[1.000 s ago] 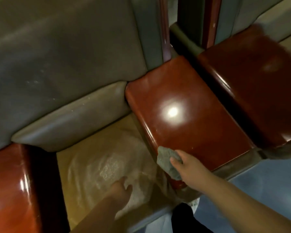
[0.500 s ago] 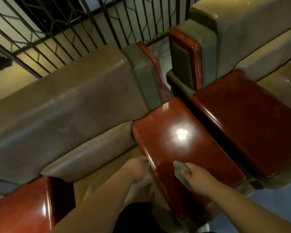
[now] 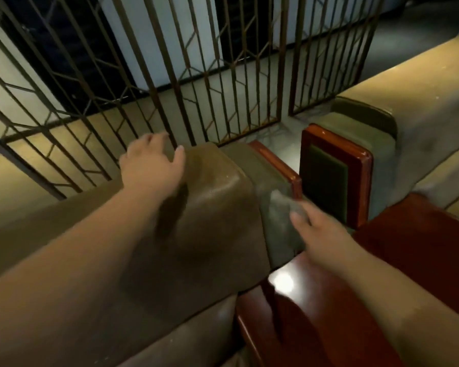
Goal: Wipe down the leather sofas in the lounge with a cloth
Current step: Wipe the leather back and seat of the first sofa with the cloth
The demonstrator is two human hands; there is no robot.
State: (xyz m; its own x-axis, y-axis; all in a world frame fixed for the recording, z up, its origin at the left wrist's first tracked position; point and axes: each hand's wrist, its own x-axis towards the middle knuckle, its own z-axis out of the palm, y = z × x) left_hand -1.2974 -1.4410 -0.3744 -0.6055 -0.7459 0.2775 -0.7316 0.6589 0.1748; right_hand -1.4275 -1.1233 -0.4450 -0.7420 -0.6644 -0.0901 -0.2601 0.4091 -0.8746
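Cloth (image 3: 278,207) is the grey blurry patch pressed against the grey-green end panel of the near sofa (image 3: 212,207), right at the corner where the backrest meets the glossy reddish wooden armrest (image 3: 316,300). Right hand (image 3: 319,229) sits just behind and below it, fingers reaching forward onto the cloth, so the cloth is ahead of the fingertips and a bit to their left. Motion blur makes it hard to say if the fingers pinch the fabric or just push it flat, honestly can't tell.

Left hand (image 3: 151,165) is up on the top of the brown leather backrest, fingers spread and relaxed, holding nothing, thumb pointing toward the backrest's corner. It's well apart from the cloth, with the rounded corner of the backrest between them.

Second sofa (image 3: 408,133) stands at a right angle on the right, its own wood-edged arm panel (image 3: 334,176) just beside the cloth. Metal grille (image 3: 196,75) runs behind both.
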